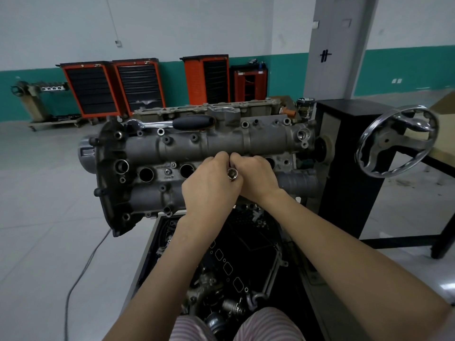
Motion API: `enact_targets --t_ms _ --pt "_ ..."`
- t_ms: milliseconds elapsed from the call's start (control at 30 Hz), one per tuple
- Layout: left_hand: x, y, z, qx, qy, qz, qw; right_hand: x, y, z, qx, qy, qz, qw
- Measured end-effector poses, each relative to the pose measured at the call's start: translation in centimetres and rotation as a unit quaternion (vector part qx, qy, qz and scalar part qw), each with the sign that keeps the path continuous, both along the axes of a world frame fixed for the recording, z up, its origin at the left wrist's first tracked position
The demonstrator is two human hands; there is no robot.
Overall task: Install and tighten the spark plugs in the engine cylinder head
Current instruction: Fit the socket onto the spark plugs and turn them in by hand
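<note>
The grey cylinder head cover (187, 146) sits on an engine stand in front of me, with a row of round spark plug wells; two open wells (146, 174) (186, 170) show left of my hands. My left hand (209, 185) and my right hand (256, 178) meet over the middle of the row. Both grip a shiny metal socket (232, 174), whose open square end faces me. The well beneath the socket and any spark plug are hidden by my fingers. A ratchet with a black handle (172, 123) lies along the far top of the cover.
A chrome handwheel (396, 141) on the black stand column (344, 148) is at the right. A black tray of loose engine parts (236, 267) lies below the engine, by my knees. Orange tool cabinets (113, 87) line the far wall. A cable (81, 274) runs across the floor at left.
</note>
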State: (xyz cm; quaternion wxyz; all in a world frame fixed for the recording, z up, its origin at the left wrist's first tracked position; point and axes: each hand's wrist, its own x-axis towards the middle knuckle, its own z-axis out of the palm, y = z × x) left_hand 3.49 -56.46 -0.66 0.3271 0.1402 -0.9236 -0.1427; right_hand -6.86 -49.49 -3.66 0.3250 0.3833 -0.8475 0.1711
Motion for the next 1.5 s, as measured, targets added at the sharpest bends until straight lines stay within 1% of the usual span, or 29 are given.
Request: enact_targets --t_ms 167,267,333,433,500,567,667,733,833,900,933,967,1033,1167,1267,1333,1367,1433,1500 --pt "-0.2 -0.5 0.4 0.024 -0.02 -0.047 0.998 -0.2 -0.1 -0.1 -0.01 0.006 0.003 1.0" --pt "-0.2 -0.8 0.3 0.034 -0.026 -0.063 0.997 -0.5 -0.1 -0.1 0.03 0.021 -0.017 0.999" --pt "-0.2 -0.7 0.1 0.029 -0.018 -0.044 0.998 -0.2 -0.1 0.1 0.028 0.02 0.001 0.999" --pt "-0.2 -0.4 -0.4 0.015 -0.007 0.002 1.0 0.6 0.1 0.3 -0.04 0.016 0.03 0.999" --pt "-0.3 -0.3 -0.6 -0.005 0.001 0.015 1.0 0.7 0.1 0.2 -0.035 0.015 0.026 0.999" --pt "-0.4 -0.4 -0.8 -0.014 0.009 0.019 1.0 0.4 0.1 0.2 -0.017 -0.003 0.018 1.0" --pt "-0.4 -0.6 -0.5 -0.025 0.02 0.0 0.999 0.0 -0.1 0.0 0.011 0.002 0.003 1.0" --pt "-0.4 -0.8 -0.3 -0.03 0.005 -0.029 0.999 0.0 -0.2 0.0 0.002 0.003 0.005 1.0" --pt "-0.5 -1.1 -0.3 0.0 -0.016 -0.052 0.998 -0.1 -0.1 0.2 0.002 0.006 -0.004 1.0" --pt "-0.5 -1.0 -0.3 0.015 -0.018 -0.026 0.999 0.3 -0.1 0.3 -0.011 0.018 0.011 1.0" --pt "-0.5 -0.9 -0.2 0.018 -0.018 -0.009 1.0 0.6 -0.1 0.4 -0.035 0.027 0.027 0.999" --pt "-0.6 -0.7 -0.3 0.013 -0.015 0.005 1.0 0.8 0.0 0.4 -0.056 0.035 0.04 0.997" --pt "-0.6 -0.4 -0.3 -0.013 -0.002 0.015 1.0 1.1 0.1 0.4 -0.063 0.044 0.046 0.996" --pt "-0.4 -0.7 -0.2 -0.044 0.009 -0.032 0.998 0.7 0.1 0.3 -0.05 0.014 0.032 0.998" --pt "-0.2 -1.2 0.2 -0.023 0.003 -0.067 0.997 0.3 -0.1 0.3 -0.003 -0.004 0.011 1.0" --pt "-0.2 -1.4 0.2 -0.015 -0.016 -0.066 0.998 0.5 0.1 0.6 -0.014 -0.007 0.022 1.0" --pt "-0.3 -1.4 0.1 -0.009 -0.037 -0.065 0.997 0.7 0.2 0.6 -0.02 0.0 0.026 0.999" --pt "-0.3 -1.3 -0.1 0.007 -0.066 -0.056 0.996 1.0 0.4 0.6 -0.043 0.042 0.034 0.998" --pt "-0.4 -1.0 -0.2 0.012 -0.042 -0.031 0.999 1.2 0.4 0.7 -0.056 0.071 0.039 0.995"
